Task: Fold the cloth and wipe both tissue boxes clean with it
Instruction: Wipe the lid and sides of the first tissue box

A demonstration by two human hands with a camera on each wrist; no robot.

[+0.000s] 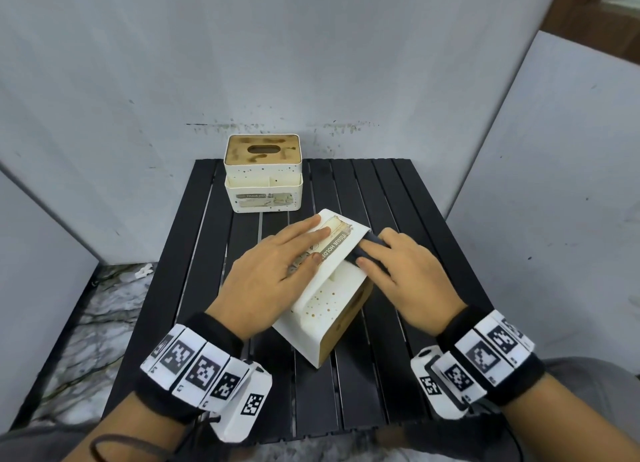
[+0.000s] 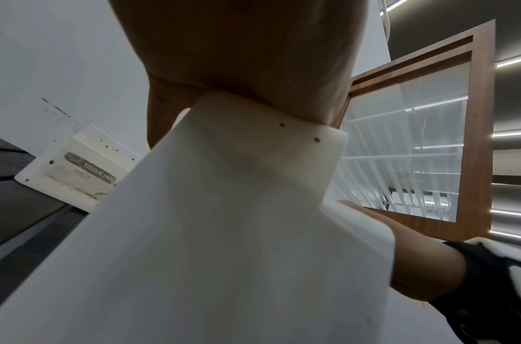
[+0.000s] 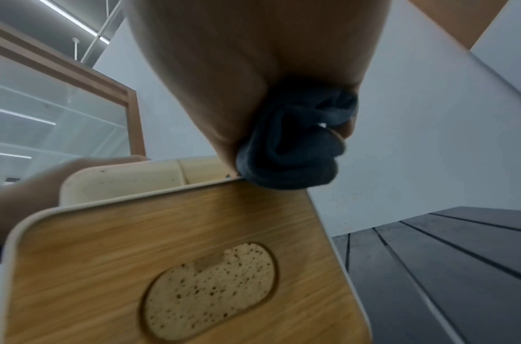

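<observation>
A white tissue box [image 1: 329, 302] lies tipped on its side in the middle of the black slatted table, its wooden lid [image 3: 176, 267] facing right. My left hand [image 1: 277, 264] lies flat on its labelled upper face with straight fingers. My right hand [image 1: 394, 271] grips a bunched dark grey cloth [image 3: 294, 149] and presses it against the box's upper right edge; the cloth [image 1: 363, 250] shows only as a dark strip under the fingers. A second white tissue box [image 1: 263, 177] stands upright at the table's back left, its wooden top stained; it also shows as the second box [image 2: 73, 172].
The black slatted table [image 1: 398, 340] is hemmed in by grey panels at the back and both sides. A marbled floor [image 1: 97, 323] shows past the table's left edge. A wood-framed glass cabinet [image 2: 430, 139] stands beyond.
</observation>
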